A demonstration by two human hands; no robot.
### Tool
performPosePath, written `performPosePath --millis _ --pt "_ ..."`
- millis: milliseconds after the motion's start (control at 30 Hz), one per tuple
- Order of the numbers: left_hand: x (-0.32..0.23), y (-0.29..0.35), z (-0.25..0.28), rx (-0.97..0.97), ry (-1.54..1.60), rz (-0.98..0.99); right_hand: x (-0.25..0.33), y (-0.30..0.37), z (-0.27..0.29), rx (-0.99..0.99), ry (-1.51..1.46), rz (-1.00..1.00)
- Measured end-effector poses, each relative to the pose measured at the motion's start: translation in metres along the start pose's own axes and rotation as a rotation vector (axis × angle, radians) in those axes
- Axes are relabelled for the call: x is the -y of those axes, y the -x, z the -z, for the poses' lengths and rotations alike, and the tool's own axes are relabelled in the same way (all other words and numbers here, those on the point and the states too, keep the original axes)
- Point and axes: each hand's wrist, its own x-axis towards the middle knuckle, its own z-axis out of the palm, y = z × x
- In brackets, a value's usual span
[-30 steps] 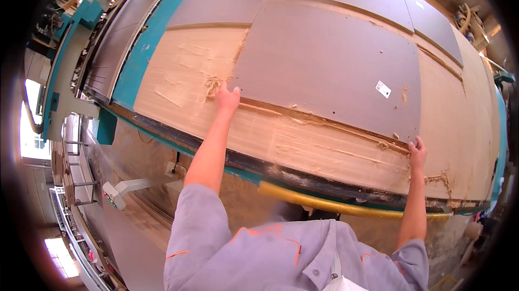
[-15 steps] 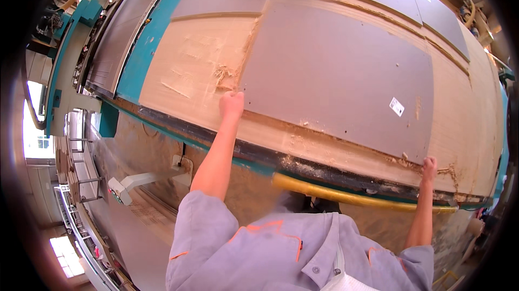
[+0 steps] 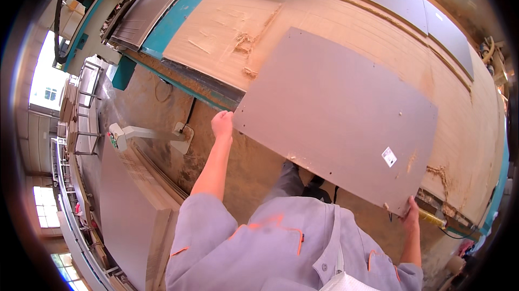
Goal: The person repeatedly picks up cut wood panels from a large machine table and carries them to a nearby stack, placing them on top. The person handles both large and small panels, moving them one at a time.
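Daylight is streaming through a bright white rectangular window (image 3: 47, 83) just past nine o'clock and a multi-paned glass window (image 3: 46, 204) between eight and nine; a pale panelled wall (image 3: 39, 145) is standing between them, a dusty brown floor (image 3: 246, 177) spreading toward six.

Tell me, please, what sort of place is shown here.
Probably a woodworking workshop: shavings lie on the pale work surface, a grey panel overhangs its near edge, and a board stack is at lower left.
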Motion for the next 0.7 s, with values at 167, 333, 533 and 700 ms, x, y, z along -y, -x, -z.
performPosePath --millis 167,333,533,700 --pt "0.026 0.018 0.015 -0.282 0.815 0.485 -0.079 0.003 0.026 0.234 -0.093 0.111" --pt "0.05 0.053 -0.012 0.119 0.953 0.316 -0.101 0.064 -0.023 0.231 -0.071 0.016" --pt "0.075 0.114 -0.022 0.184 0.929 0.438 -0.143 0.118 -0.081 0.203 0.059 -0.053" --pt "0.058 0.242 0.013 0.317 0.893 0.638 -0.173 0.167 -0.13 0.257 0.133 -0.131"
